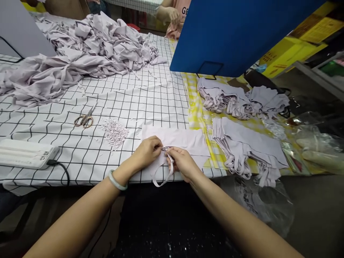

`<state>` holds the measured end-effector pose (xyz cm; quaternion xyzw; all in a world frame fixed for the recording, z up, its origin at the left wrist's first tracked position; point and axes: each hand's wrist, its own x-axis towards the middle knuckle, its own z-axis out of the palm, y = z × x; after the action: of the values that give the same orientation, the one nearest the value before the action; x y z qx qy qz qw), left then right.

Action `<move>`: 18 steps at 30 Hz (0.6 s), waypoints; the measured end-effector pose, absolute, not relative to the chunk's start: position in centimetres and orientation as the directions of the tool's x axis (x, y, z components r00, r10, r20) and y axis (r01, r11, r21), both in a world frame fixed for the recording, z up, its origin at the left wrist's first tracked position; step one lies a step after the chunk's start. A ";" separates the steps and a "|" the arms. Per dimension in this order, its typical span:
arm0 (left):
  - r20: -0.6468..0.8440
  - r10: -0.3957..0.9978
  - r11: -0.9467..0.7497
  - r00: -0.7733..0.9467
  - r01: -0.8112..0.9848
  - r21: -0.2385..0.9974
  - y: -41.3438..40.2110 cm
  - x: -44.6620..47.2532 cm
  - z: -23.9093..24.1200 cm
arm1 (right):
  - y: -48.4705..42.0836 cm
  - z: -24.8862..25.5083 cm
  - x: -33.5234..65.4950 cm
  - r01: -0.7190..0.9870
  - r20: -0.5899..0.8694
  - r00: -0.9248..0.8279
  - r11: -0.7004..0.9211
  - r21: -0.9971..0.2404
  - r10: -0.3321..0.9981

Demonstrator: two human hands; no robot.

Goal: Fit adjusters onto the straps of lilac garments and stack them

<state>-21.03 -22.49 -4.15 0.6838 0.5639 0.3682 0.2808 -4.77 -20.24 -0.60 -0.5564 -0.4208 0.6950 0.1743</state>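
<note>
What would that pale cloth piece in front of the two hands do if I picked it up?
It would probably flop: the cloth piece lies flat with slight wrinkles, and similar pieces stacked to the right bend and bunch. It seems light, looking thin. Its strap would likely dangle, since it curves in a slack loop near the right hand.

Table under checked cloth (161,96), farther table (134,4) (also checked), grey floor (317,215), yellow cartons (285,55).

Checked tabletop (154,102): fabric panel (185,138), scissors (86,119), scraps (115,133).
</note>
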 end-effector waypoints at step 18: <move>0.097 0.993 -0.117 0.065 0.543 0.831 -22.4 -20.9 -3.7 | -19.8 -1.3 -5.2 0.160 -0.564 -0.282 -0.541 -0.825 0.776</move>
<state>-20.85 -22.36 -3.72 0.6575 0.5842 0.3550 0.3169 -5.17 -19.84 -1.27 -0.5547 -0.4220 0.6805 0.2263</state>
